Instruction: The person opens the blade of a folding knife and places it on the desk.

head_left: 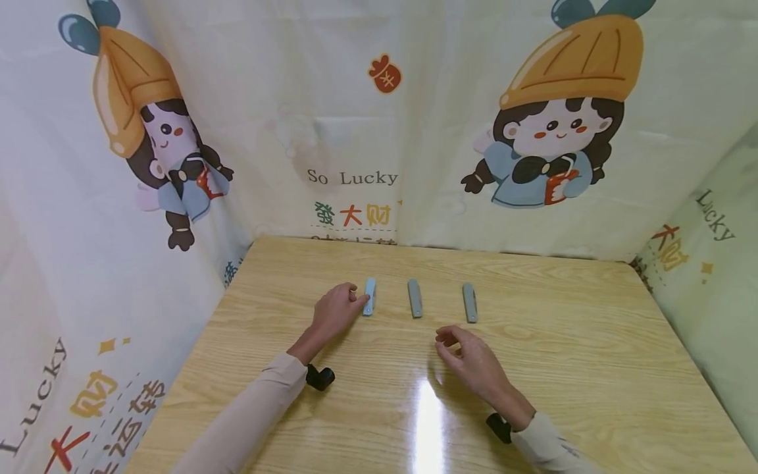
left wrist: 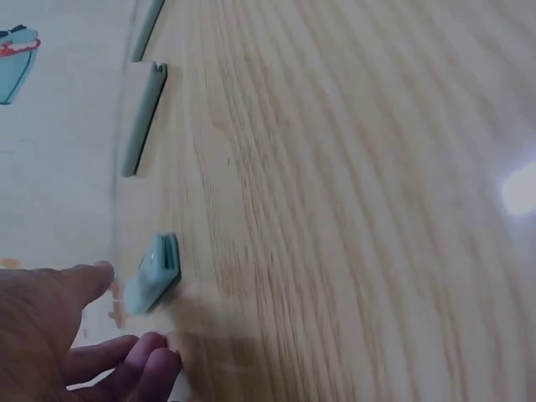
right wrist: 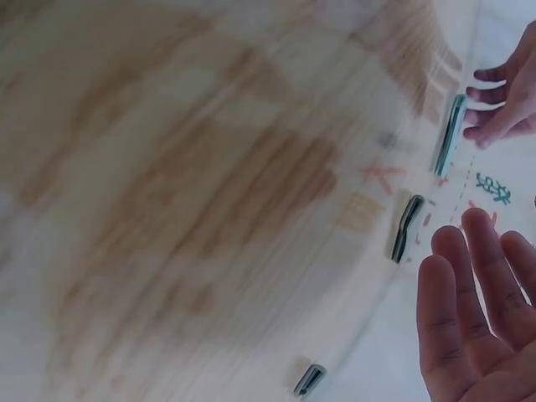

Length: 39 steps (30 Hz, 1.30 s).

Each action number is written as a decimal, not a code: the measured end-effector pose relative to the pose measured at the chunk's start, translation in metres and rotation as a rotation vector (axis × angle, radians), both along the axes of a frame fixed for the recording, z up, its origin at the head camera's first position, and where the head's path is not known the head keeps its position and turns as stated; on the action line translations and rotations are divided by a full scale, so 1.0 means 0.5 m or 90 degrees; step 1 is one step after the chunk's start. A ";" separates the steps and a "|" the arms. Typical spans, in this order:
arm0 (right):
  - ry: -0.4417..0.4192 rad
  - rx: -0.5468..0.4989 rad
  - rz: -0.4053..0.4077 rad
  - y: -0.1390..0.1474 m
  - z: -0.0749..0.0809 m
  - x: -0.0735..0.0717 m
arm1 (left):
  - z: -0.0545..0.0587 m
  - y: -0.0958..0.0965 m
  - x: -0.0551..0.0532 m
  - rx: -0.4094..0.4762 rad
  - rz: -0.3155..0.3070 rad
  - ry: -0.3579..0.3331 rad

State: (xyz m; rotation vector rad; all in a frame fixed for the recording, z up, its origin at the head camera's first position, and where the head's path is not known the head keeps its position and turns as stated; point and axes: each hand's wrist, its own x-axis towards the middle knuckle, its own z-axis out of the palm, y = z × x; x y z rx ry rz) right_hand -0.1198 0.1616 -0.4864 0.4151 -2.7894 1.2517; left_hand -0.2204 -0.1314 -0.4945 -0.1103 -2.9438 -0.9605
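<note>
Three slim closed pieces that look like folding knives lie in a row on the wooden table. The leftmost folding knife [head_left: 370, 297] is light blue; the middle one [head_left: 415, 298] and the right one [head_left: 470, 303] are grey-green. My left hand [head_left: 339, 308] is at the light blue folding knife [left wrist: 157, 273], its thumb tip overlapping the knife's edge in the head view. In the left wrist view the thumb and fingers stand apart beside it, not closed round it. My right hand [head_left: 474, 362] hovers nearer the front, below the grey-green pair, fingers loosely bent and holding nothing.
Behind the wooden table [head_left: 562, 368] hangs a pale cloth [head_left: 438, 131] with cartoon figures and lettering, also along both sides. Black wrist-worn devices sit at the left wrist [head_left: 320, 378] and right wrist [head_left: 499, 428]. A bright reflection shows on the tabletop in front.
</note>
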 end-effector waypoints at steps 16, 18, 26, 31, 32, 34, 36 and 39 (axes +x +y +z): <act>-0.010 0.064 0.022 -0.013 -0.011 0.012 | -0.025 0.034 -0.031 -0.066 0.015 -0.009; -0.009 0.066 0.027 -0.014 -0.012 0.012 | -0.027 0.035 -0.030 -0.094 0.011 0.001; -0.013 0.072 0.052 -0.013 -0.012 0.012 | -0.020 0.030 -0.026 -0.114 -0.003 0.037; -0.026 0.083 0.071 -0.009 -0.013 0.010 | -0.007 0.022 -0.023 -0.028 0.000 -0.011; -0.028 0.083 0.075 -0.008 -0.014 0.009 | -0.006 0.021 -0.024 -0.010 -0.001 -0.023; -0.032 0.085 0.081 -0.008 -0.015 0.008 | -0.002 0.019 -0.025 0.029 -0.001 -0.046; -0.033 0.086 0.083 -0.007 -0.015 0.008 | -0.002 0.017 -0.027 0.067 -0.003 -0.065; -0.034 0.087 0.084 -0.008 -0.014 0.008 | -0.005 0.015 -0.027 0.122 0.003 -0.087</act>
